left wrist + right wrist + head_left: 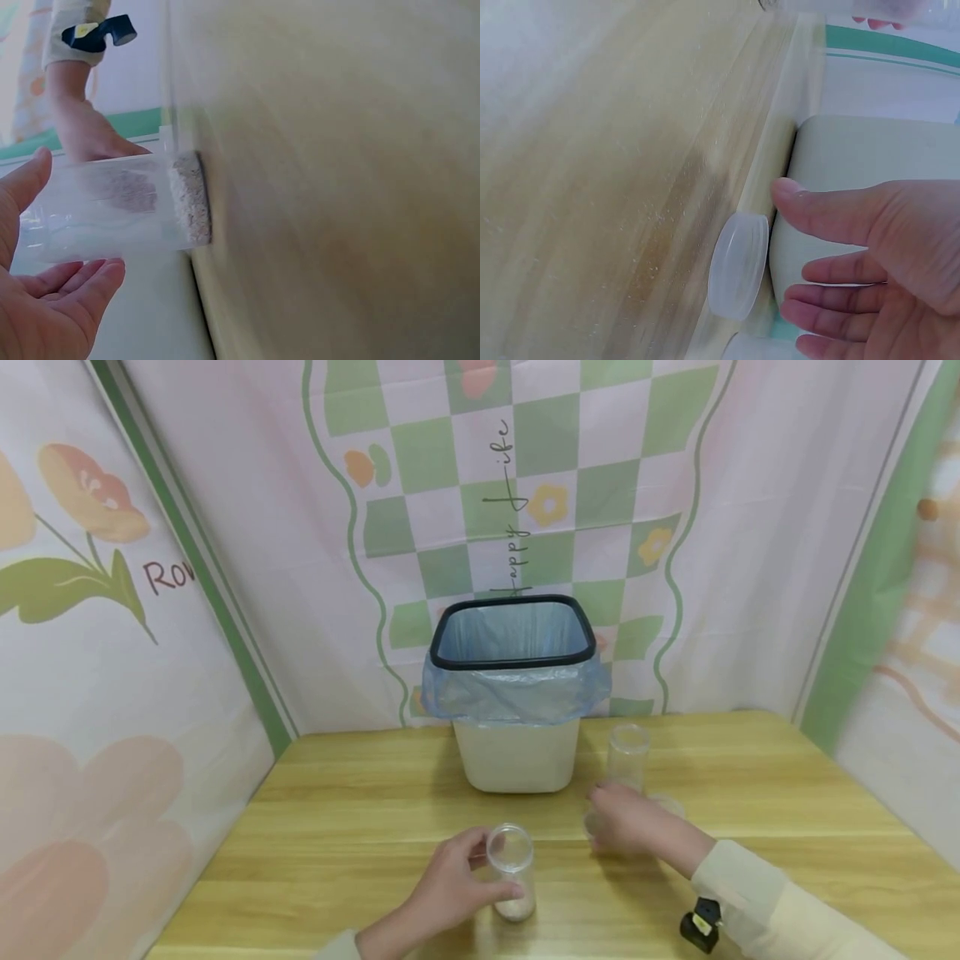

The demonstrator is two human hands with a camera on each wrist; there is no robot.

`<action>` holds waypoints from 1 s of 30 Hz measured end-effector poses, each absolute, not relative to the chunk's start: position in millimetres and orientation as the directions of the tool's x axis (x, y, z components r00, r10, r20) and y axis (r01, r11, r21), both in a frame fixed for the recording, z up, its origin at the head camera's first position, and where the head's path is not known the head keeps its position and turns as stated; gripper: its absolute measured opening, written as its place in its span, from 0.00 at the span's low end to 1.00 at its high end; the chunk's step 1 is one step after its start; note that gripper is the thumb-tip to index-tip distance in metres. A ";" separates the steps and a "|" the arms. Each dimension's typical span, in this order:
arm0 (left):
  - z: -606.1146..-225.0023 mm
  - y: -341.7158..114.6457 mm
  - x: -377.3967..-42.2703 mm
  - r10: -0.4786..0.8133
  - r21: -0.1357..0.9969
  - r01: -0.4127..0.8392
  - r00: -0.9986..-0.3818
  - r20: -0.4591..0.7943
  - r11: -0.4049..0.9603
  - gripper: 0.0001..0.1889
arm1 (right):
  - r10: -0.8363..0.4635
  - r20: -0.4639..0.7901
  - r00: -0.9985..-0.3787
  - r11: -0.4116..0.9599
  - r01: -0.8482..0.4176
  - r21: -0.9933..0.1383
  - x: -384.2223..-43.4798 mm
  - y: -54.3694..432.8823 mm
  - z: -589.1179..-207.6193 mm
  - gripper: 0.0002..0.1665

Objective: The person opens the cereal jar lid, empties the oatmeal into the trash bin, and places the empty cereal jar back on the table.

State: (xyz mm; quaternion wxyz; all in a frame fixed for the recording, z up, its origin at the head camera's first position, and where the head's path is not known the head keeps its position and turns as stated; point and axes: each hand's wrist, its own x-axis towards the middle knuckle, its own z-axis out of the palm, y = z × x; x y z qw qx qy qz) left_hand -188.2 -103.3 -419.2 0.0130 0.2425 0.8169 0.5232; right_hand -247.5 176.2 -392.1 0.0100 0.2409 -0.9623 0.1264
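Observation:
A clear jar (512,872) stands upright on the table with a layer of pale, crumbly grains (190,199) at its bottom. My left hand (457,881) holds this jar from the left, thumb on the near side and fingers on the far side. Farther right, my right hand (626,818) is held low over the table, fingers apart and empty in the right wrist view. Beside its fingertips is a shallow translucent lid (739,266). Another clear round piece (667,806) shows partly behind the right wrist. A second clear jar (628,753) stands beyond that hand, its lower part hidden.
A cream bin (517,760) with a black rim and a blue liner (517,693) stands at the back middle of the wooden table (337,827). Printed curtains (225,460) hang behind and on both sides. A small black device (701,925) is by the right sleeve.

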 end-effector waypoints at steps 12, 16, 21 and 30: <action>-408.1 -103.4 -189.0 0.399 0.876 0.365 -0.889 0.227 0.316 0.32 | -0.476 0.140 -0.868 0.805 -0.494 -0.328 -228.7 176.4 -389.2 0.38; -406.9 -103.3 -188.8 0.398 0.885 0.346 -0.893 0.209 0.312 0.31 | -0.472 0.157 -0.867 0.795 -0.496 -0.350 -226.4 176.6 -395.1 0.38; -405.8 -103.2 -188.5 0.403 0.895 0.339 -0.891 0.208 0.289 0.29 | -0.499 0.197 -0.844 0.759 -0.535 -0.371 -222.9 176.4 -399.8 0.37; -406.3 -103.1 -188.9 0.399 0.906 0.330 -0.893 0.209 0.266 0.29 | -0.529 0.190 -0.827 0.732 -0.558 -0.392 -214.9 173.5 -396.1 0.36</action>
